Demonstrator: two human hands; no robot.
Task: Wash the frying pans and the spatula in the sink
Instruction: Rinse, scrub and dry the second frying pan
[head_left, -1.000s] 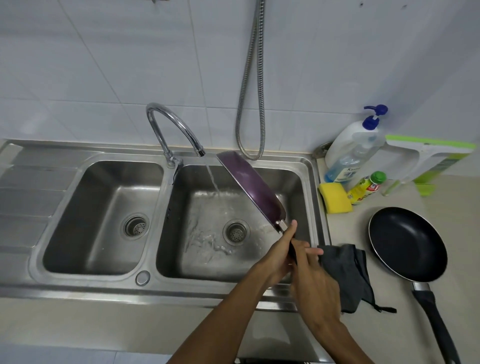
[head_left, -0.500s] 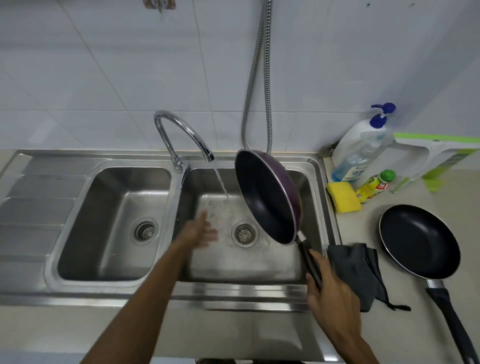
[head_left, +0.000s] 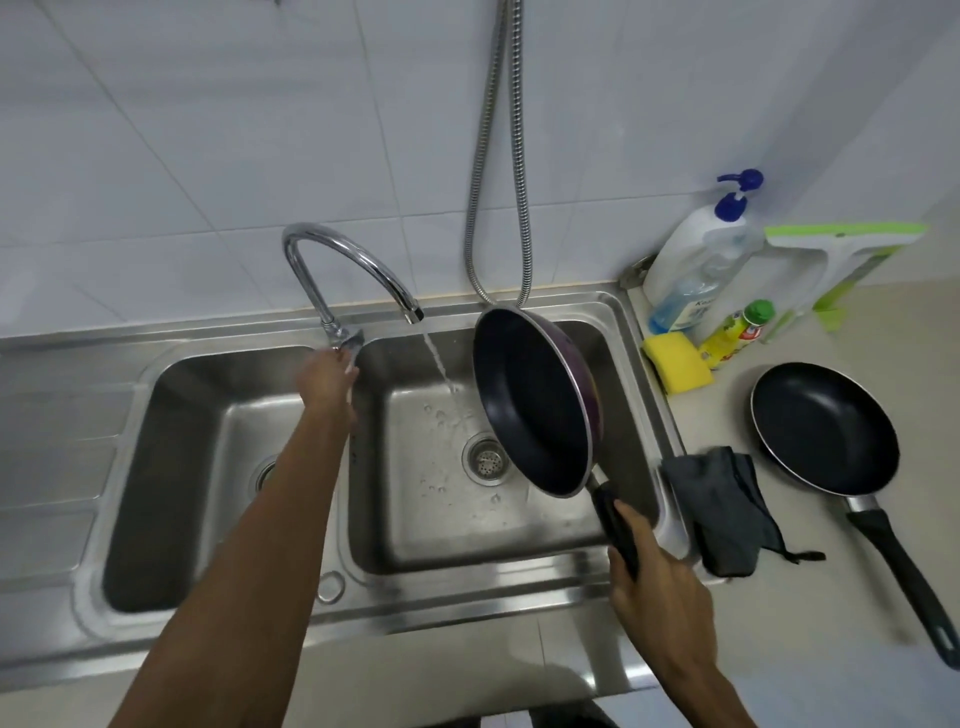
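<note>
A purple frying pan (head_left: 535, 400) with a black inside hangs tilted on edge over the right sink basin (head_left: 519, 535). My right hand (head_left: 660, 597) is shut on its black handle near the basin's front right corner. My left hand (head_left: 327, 379) reaches across to the base of the chrome tap (head_left: 343, 254) and grips the tap lever there. Water runs from the spout into the right basin, just left of the pan. A second black frying pan (head_left: 823, 426) lies on the counter at the right, handle pointing toward me. No spatula is in view.
A dark grey cloth (head_left: 719, 504) lies between sink and counter pan. A yellow sponge (head_left: 678, 369), a small green-capped bottle (head_left: 737, 332), a soap pump bottle (head_left: 696, 265) and a green-and-white squeegee (head_left: 841, 260) stand at the back right. A metal hose (head_left: 498, 156) hangs on the wall. The left basin (head_left: 202, 467) lies under my left arm.
My left hand let go of the pan's handle, crossed the right basin and reached the tap lever. The pan turned in my right hand so its black inside faces left.
</note>
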